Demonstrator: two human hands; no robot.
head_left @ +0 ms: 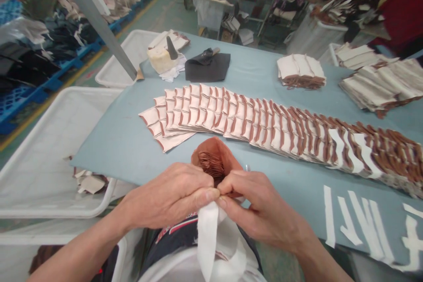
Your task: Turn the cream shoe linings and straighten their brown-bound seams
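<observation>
Near the table's front edge, a bundle of reddish-brown pieces (214, 158) fans out just beyond my hands. My left hand (178, 194) is closed, its thumb and fingers pinching the near end of the bundle where a white strip (207, 240) hangs down. My right hand (256, 205) pinches the same spot from the other side, its fingertips touching those of my left hand. The strip's exact path between the fingertips is hidden. Beyond the hands, a long overlapping row of cream pieces with brown edges (238, 116) crosses the blue table (112, 141).
More white strips (343, 220) lie at the right front. Stacked cream pieces (301, 70) stand at the back right. A dark cloth (207, 68) and a yellowish block with a dark cone (161, 59) sit at the back. White bins (62, 97) flank the left side.
</observation>
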